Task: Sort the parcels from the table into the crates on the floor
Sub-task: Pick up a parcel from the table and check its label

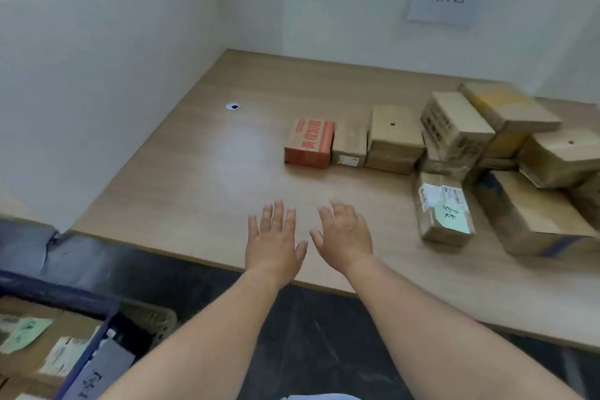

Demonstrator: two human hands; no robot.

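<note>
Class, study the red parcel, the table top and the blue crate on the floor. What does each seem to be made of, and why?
Red parcel: cardboard, matte, printed red; sharp folded edges and brown showing through.
Table top: likely wood-look laminate, smooth, slightly glossy; pale streaked grain with a soft glare.
Blue crate: probably plastic; even dark blue rim, though blurred.

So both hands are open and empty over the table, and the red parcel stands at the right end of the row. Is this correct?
Not quite. The head view shows the red parcel at the left end of the row, not the right. The left hand and right hand are indeed open and empty over the table.
</note>
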